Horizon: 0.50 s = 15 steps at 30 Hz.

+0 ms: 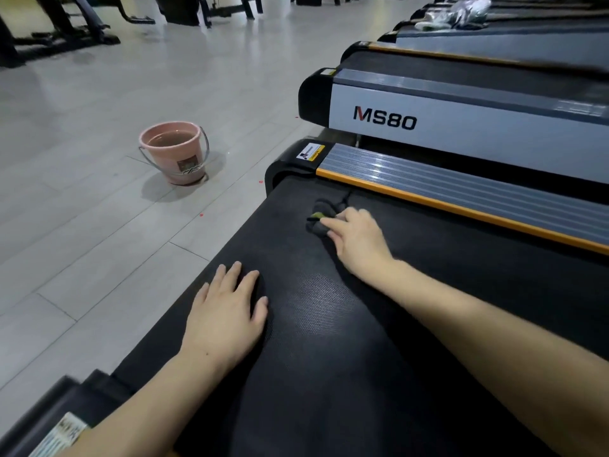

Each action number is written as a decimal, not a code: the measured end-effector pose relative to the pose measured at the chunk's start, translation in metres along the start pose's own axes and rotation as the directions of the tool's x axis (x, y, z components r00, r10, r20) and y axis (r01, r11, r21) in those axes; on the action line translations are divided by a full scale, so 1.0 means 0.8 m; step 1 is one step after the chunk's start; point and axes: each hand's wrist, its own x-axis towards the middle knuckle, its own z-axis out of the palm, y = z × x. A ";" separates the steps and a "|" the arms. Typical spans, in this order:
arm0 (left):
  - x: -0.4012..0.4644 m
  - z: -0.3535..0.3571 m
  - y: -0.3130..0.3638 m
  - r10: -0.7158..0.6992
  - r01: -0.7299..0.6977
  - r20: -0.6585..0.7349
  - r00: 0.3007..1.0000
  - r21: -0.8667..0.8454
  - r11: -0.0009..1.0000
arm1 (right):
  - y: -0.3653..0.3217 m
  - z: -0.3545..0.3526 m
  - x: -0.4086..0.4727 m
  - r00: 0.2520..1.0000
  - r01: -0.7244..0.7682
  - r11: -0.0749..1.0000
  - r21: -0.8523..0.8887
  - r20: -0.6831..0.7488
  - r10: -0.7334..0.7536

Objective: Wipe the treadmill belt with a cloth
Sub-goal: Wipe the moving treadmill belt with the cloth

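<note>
The black textured treadmill belt (329, 324) fills the lower middle of the view. A small dark cloth with a green patch (321, 216) lies bunched on the belt near its far end, close to the orange-edged side rail. My right hand (357, 240) reaches out over the belt and its fingers rest on the cloth, partly covering it. My left hand (227, 308) lies flat on the belt nearer to me, fingers spread and straight, holding nothing.
A pink bucket of water (176, 153) stands on the grey tiled floor to the left. The grey ribbed side rail (461, 183) borders the belt on the right. Another treadmill marked MS80 (428, 123) and more machines stand beyond.
</note>
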 end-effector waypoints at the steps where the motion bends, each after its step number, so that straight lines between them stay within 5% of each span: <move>1: -0.002 0.001 0.002 0.005 -0.005 0.000 1.000 -0.008 1.000 | -0.019 -0.007 -0.029 0.997 0.078 0.995 0.055 -0.001 -0.079; 4: -0.008 0.005 0.011 0.032 -0.032 -0.005 0.999 0.004 0.999 | -0.054 -0.036 -0.095 0.925 0.345 0.919 0.191 0.094 -0.367; 6: -0.012 0.008 0.020 0.050 -0.050 -0.003 0.999 0.015 0.999 | -0.035 -0.041 -0.089 0.891 0.412 0.895 0.168 0.131 -0.435; 8: -0.015 0.009 0.029 0.068 -0.068 0.009 0.998 0.021 0.997 | 0.012 -0.033 -0.047 0.927 0.361 0.932 0.043 0.089 -0.363; 12: -0.010 0.013 0.048 0.086 -0.086 0.010 0.996 0.025 0.996 | 0.098 -0.024 0.024 0.994 -0.106 0.992 -0.068 0.016 0.107; 15: -0.004 0.012 0.055 0.084 -0.084 0.013 0.996 0.011 0.996 | 0.059 -0.027 -0.003 0.992 -0.123 0.990 -0.070 0.014 0.124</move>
